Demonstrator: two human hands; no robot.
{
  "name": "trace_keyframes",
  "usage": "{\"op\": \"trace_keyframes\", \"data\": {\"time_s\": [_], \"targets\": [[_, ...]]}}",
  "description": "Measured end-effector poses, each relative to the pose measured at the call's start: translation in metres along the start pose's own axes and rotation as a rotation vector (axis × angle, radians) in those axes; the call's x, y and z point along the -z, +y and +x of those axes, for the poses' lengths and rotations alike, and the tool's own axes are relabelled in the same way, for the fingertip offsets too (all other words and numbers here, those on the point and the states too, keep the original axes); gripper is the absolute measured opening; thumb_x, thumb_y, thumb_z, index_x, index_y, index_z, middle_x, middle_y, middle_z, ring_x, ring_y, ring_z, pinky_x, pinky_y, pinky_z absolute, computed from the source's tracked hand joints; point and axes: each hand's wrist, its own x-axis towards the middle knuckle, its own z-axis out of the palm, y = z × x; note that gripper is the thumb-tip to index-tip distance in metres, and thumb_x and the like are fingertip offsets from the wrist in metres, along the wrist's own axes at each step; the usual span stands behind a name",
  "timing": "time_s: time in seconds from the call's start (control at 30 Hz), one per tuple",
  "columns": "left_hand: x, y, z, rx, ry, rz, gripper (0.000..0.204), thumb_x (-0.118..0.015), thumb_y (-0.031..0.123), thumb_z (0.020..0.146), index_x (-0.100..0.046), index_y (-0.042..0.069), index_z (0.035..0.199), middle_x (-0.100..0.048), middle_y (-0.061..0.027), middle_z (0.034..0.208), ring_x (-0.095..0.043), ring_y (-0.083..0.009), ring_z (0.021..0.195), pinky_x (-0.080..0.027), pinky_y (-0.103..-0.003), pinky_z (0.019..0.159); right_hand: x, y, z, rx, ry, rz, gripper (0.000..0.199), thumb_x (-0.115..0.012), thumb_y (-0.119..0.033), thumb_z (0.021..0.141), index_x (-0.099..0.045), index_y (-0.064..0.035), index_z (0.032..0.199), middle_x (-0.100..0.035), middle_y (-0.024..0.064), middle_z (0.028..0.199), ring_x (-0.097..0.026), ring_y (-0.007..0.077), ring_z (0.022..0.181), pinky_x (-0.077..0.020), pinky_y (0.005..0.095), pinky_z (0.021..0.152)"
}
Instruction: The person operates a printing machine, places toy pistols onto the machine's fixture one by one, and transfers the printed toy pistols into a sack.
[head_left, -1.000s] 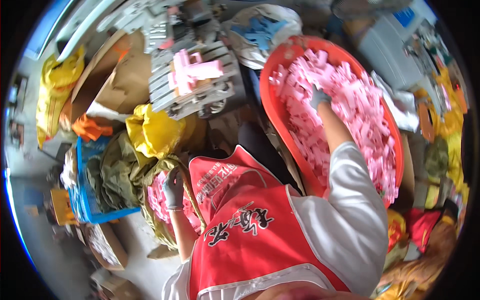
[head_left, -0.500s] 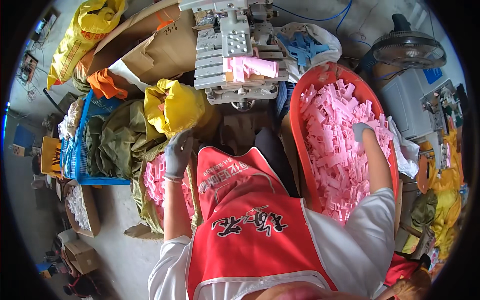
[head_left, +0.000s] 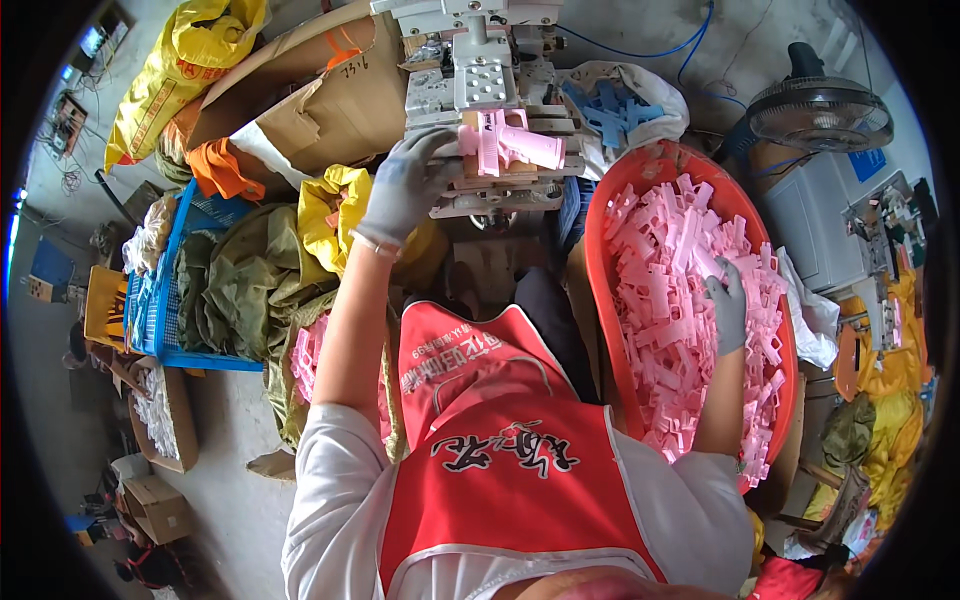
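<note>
A pink toy pistol (head_left: 515, 143) lies on its side on the bed of a grey metal press (head_left: 487, 80) straight ahead. My left hand (head_left: 408, 185), in a grey glove, reaches to the left end of this toy pistol, its fingers stretched out and apart. Whether the fingertips touch it is hard to tell. To the right, my gloved right hand (head_left: 729, 308) is over a heap of pink toy pistols (head_left: 660, 330) in a red tub (head_left: 598, 250). Its fingers are bent around the end of one pink toy pistol (head_left: 700, 256) on top of the heap.
A yellow sack (head_left: 325, 215) and a green sack (head_left: 240, 280) stand left of my legs, beside a blue crate (head_left: 165, 300). Behind them is a cardboard box (head_left: 340, 100). Blue toy pistols (head_left: 612, 110) fill a white sack behind the tub. A fan (head_left: 820, 108) stands at the far right.
My left hand has moved up and forward from beside the yellow sack to the press. My right hand has drawn back a little in the tub, now with a toy pistol at its fingers.
</note>
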Motion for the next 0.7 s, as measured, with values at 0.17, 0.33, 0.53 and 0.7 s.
{"op": "trace_keyframes", "data": {"time_s": [0.17, 0.33, 0.53, 0.7], "targets": [[-0.008, -0.002, 0.031, 0.255, -0.204, -0.22, 0.04, -0.069, 0.014, 0.078, -0.058, 0.005, 0.115, -0.062, -0.0188, 0.104, -0.063, -0.0296, 0.095, -0.05, -0.035, 0.08, -0.046, -0.016, -0.019, -0.015, 0.017, 0.393, 0.037, -0.048, -0.002, 0.091, -0.047, -0.0022, 0.128, -0.055, 0.006, 0.111, -0.055, 0.0117, 0.084, -0.0452, 0.0223, 0.071], [-0.01, -0.007, 0.014, 0.163, -0.019, -0.267, 0.035, -0.067, 0.008, 0.08, -0.059, 0.001, 0.113, -0.065, -0.0137, 0.104, -0.064, -0.0214, 0.095, -0.048, -0.03, 0.083, -0.109, -0.074, 0.005, 0.296, -0.158, 0.424, 0.035, -0.05, -0.003, 0.091, -0.047, -0.0008, 0.126, -0.056, 0.0062, 0.101, -0.052, 0.0116, 0.082, -0.0441, 0.0234, 0.072], [0.026, -0.014, -0.072, 0.315, 0.237, -0.104, 0.037, -0.069, 0.005, 0.077, -0.06, 0.0, 0.112, -0.064, -0.0133, 0.109, -0.062, -0.024, 0.101, -0.048, -0.032, 0.087, -0.195, -0.147, 0.045, 0.33, -0.538, 0.437, 0.037, -0.056, -0.007, 0.089, -0.048, -0.0006, 0.124, -0.058, 0.0069, 0.098, -0.054, 0.0087, 0.082, -0.0458, 0.0213, 0.068], [0.078, -0.036, -0.202, 0.732, 0.265, 0.084, 0.037, -0.066, 0.006, 0.081, -0.059, 0.001, 0.117, -0.067, -0.012, 0.104, -0.064, -0.0161, 0.09, -0.049, -0.028, 0.082, -0.233, -0.17, 0.065, 0.335, -0.59, 0.27, 0.034, -0.062, -0.005, 0.085, -0.055, -0.0033, 0.119, -0.057, 0.0008, 0.091, -0.052, 0.0054, 0.066, -0.0448, 0.019, 0.059]]}}
